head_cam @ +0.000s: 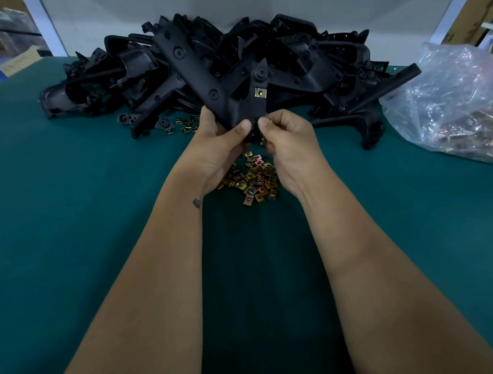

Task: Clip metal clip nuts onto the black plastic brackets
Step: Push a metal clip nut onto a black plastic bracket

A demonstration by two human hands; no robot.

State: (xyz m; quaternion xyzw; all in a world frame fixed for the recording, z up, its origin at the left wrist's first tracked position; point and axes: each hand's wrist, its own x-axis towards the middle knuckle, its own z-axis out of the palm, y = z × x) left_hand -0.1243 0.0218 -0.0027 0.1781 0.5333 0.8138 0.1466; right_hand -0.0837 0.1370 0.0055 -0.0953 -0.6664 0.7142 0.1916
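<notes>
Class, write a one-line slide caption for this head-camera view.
Both hands, left hand and right hand, hold a black bracket bearing one clip nut above loose clip nuts.

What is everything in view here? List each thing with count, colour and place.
held bracket: one, black, raised above the table centre, gripped at its lower end by both hands
fitted clip nut: one, brass-coloured, on the held bracket's right arm
bracket pile: many, black, heaped along the table's far side
loose clip nuts: many, gold and copper tones, scattered under the hands; a smaller group by the pile's front edge
bag: one, clear plastic, far right, contents unclear
table: one, green top
boxes: cardboard, beyond the table's corners
left hand: grips the bracket
right hand: pinches at the bracket's lower end
</notes>
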